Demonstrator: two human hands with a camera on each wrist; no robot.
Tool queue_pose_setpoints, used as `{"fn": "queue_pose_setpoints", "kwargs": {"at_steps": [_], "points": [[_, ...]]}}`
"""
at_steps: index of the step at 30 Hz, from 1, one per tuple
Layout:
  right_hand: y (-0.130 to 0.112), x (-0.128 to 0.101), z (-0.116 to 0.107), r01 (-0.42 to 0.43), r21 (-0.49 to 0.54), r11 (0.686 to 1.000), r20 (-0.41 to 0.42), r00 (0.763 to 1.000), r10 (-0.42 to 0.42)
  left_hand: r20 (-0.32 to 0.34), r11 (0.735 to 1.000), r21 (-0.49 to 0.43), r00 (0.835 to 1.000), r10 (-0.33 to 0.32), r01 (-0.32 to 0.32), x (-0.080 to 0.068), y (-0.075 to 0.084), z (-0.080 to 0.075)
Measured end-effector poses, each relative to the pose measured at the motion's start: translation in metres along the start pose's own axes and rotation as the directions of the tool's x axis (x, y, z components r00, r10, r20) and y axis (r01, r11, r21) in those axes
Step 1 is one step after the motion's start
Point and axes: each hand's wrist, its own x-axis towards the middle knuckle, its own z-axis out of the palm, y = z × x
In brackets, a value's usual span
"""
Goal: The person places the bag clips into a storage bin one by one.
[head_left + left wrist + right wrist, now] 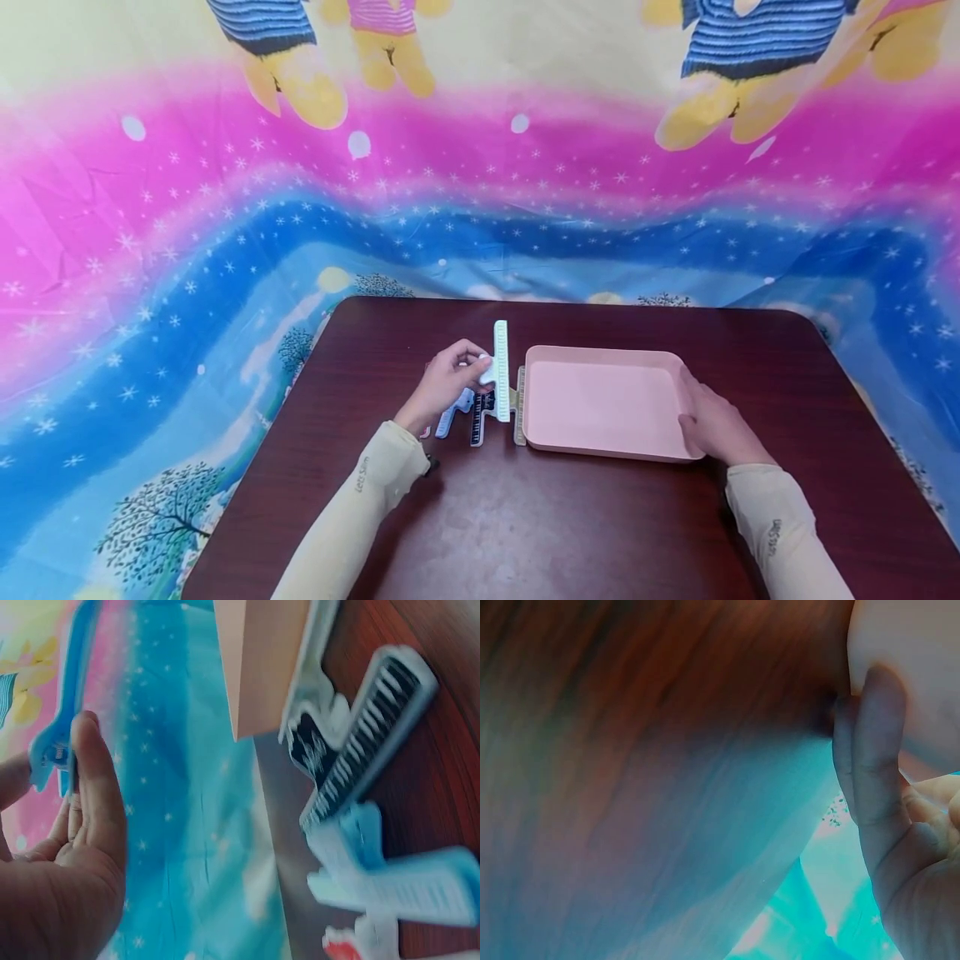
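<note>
My left hand [452, 379] pinches a pale clip [502, 371] with a long striped bar, its grip end between thumb and fingertips. In the left wrist view the held clip [67, 690] looks blue, raised above the table. Beneath and around that hand lie more clips: a black one [477, 419] with white stripes, a light-blue one [451, 417] and a yellowish one [521, 408] beside the tray. My right hand [716, 421] grips the right end of a shallow pink tray [600, 400], thumb over the rim and fingers along the outer wall.
The dark red-brown wooden table [570, 525] has rounded far corners. Behind it hangs a colourful cloth [480, 225] with snowflakes and cartoon figures. A red-and-white clip [345, 946] lies at the lower edge of the left wrist view.
</note>
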Motion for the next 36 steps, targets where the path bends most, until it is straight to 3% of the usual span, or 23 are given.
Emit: {"fn": "queue_pose_setpoints", "kwargs": {"at_steps": [9,19,28,36], "points": [[0.000,0.001,-0.002,-0.009,0.010,1.000,0.009,1.000,0.009,0.029,0.997,0.015,0.997,-0.071,0.070,0.014,0.000,0.027],[0.001,0.002,0.000,-0.004,0.004,1.000,0.011,1.000,0.004,0.125,0.987,-0.061,0.983,-0.138,0.146,0.029,0.003,0.055],[0.000,0.001,-0.001,0.020,-0.023,1.000,-0.002,1.000,-0.020,0.164,0.987,-0.099,0.980,-0.111,0.128,0.040,0.008,0.074],[0.001,0.003,0.000,0.039,-0.041,0.998,-0.009,0.999,-0.040,0.158,0.984,-0.073,0.976,-0.148,0.161,0.050,0.010,0.089]]}}
